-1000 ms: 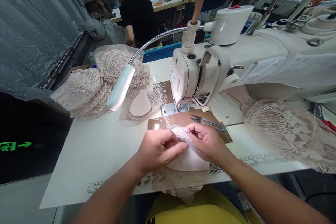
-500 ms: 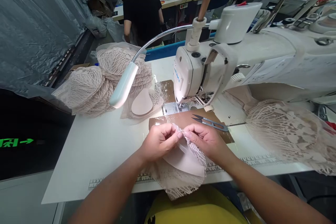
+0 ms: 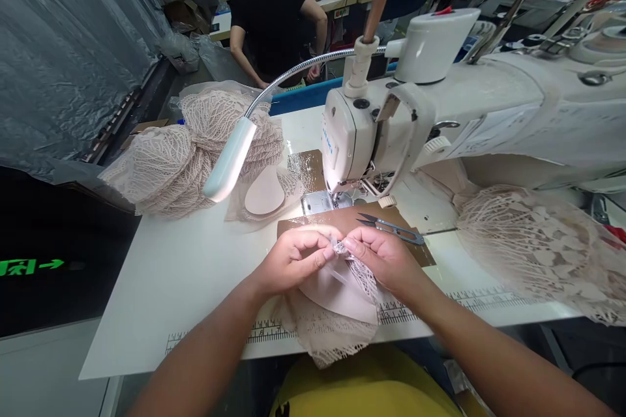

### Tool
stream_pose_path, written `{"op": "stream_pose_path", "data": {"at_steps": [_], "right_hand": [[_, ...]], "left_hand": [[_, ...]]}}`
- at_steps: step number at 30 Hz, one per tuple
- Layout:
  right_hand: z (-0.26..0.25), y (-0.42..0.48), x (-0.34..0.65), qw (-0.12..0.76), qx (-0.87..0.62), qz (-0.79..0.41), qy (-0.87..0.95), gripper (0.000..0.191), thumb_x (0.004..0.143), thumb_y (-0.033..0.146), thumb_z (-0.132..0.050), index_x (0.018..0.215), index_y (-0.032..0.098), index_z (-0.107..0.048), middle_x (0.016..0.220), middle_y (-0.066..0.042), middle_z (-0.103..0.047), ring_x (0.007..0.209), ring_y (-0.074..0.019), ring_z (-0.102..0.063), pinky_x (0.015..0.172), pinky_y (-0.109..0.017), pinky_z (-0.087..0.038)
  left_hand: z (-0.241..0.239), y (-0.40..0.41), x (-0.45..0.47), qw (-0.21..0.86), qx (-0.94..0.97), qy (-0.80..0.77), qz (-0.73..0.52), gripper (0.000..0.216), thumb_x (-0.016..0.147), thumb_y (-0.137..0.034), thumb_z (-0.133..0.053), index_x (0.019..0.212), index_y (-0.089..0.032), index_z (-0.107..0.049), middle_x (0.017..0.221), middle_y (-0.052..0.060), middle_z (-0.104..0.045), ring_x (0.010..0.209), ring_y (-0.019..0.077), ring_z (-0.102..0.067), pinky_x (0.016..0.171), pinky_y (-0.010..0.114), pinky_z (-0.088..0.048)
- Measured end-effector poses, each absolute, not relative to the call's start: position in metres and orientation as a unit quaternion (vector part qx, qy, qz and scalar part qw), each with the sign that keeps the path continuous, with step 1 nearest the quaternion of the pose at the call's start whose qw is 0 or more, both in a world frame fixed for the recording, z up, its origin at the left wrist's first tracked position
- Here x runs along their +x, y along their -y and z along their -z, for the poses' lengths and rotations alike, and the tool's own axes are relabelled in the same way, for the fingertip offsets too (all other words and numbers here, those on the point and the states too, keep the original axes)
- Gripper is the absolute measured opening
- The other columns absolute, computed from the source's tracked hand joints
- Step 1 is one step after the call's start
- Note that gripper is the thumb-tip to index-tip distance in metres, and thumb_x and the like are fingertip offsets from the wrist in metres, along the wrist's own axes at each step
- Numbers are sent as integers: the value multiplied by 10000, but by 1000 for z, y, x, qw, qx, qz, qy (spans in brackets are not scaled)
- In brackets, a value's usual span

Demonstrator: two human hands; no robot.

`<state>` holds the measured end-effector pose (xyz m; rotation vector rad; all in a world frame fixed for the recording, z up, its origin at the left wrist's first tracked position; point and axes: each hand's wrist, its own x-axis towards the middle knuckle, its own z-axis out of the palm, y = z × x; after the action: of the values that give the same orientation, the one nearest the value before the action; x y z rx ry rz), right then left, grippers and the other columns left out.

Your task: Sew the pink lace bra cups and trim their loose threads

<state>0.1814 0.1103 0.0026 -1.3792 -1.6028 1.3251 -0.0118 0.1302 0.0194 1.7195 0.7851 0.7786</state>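
Observation:
My left hand point(image 3: 291, 259) and my right hand point(image 3: 379, 257) meet over the near middle of the white sewing table point(image 3: 186, 273). Both pinch the top edge of a pale pink lace piece point(image 3: 332, 326) with a smooth cup-shaped lining, fingertips almost touching. The lace drapes down over the table's front edge with its printed ruler. Just beyond the hands lie thread snips point(image 3: 388, 227) on a brown mat, in front of the needle of the white sewing machine point(image 3: 440, 117).
A heap of the same lace pieces point(image 3: 186, 156) lies at the back left, one cup point(image 3: 264, 194) under the gooseneck lamp point(image 3: 229, 159). More lace point(image 3: 542, 247) is piled on the right. A person in black point(image 3: 276, 19) stands at another bench behind.
Both hands have lifted and pinched the lace's top edge closer together; the fabric has unfolded and now hangs lower over the table's front edge. The person behind has shifted to the right.

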Motion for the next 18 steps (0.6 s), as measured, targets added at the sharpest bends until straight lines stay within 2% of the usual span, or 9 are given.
{"op": "stream_pose_path", "data": {"at_steps": [2, 4, 8, 10, 14, 16, 18], "right_hand": [[-5, -110, 182, 305, -533, -463, 640, 311, 888, 416, -458, 721, 187, -586, 669, 0, -580, 614, -135, -515, 547, -254, -387], [-7, -110, 186, 296, -551, -395, 673, 273, 896, 382, -448, 784, 198, -616, 724, -7, -634, 656, -147, -567, 566, -260, -415], [-8, -110, 206, 243, -591, -131, 758, 266, 894, 299, -444, 1052, 184, -624, 993, -69, -674, 848, -217, -617, 676, -322, -466], [-6, -109, 216, 178, -577, -21, 797, 284, 875, 220, -438, 1072, 140, -626, 1085, -118, -644, 928, -259, -601, 720, -357, -472], [3, -111, 225, 59, -563, 45, 823, 321, 816, 72, -422, 1042, 111, -646, 991, -128, -651, 856, -253, -609, 660, -340, -479], [9, -114, 226, 38, -562, 47, 825, 373, 780, 33, -425, 1083, 96, -633, 947, -124, -650, 821, -246, -613, 650, -337, -481], [12, -118, 227, 58, -564, 41, 823, 407, 763, 26, -423, 1118, 84, -615, 932, -127, -651, 802, -243, -619, 658, -342, -491]], "left_hand": [[-17, -131, -11, 557, 693, -322, -325, 217, 871, -291, -536, 793, -136, -666, 980, 110, -646, 891, 190, -605, 838, 314, -473], [-16, -132, -11, 563, 672, -342, -339, 230, 868, -301, -546, 789, -126, -673, 932, 107, -642, 872, 187, -599, 815, 304, -478], [-16, -132, -13, 559, 650, -359, -370, 239, 861, -306, -560, 764, -121, -678, 903, 99, -639, 865, 188, -594, 814, 306, -472], [-17, -132, -14, 557, 647, -355, -380, 245, 863, -306, -558, 751, -123, -677, 882, 94, -637, 849, 185, -594, 806, 310, -474], [-18, -130, -14, 545, 655, -352, -387, 231, 862, -282, -559, 751, -125, -687, 860, 90, -640, 824, 179, -592, 783, 308, -478], [-18, -129, -13, 540, 657, -352, -391, 217, 857, -268, -566, 762, -123, -697, 866, 92, -642, 827, 179, -595, 776, 306, -480], [-18, -128, -13, 536, 655, -357, -396, 216, 852, -270, -574, 763, -121, -702, 868, 95, -645, 829, 183, -599, 770, 307, -484]]}}
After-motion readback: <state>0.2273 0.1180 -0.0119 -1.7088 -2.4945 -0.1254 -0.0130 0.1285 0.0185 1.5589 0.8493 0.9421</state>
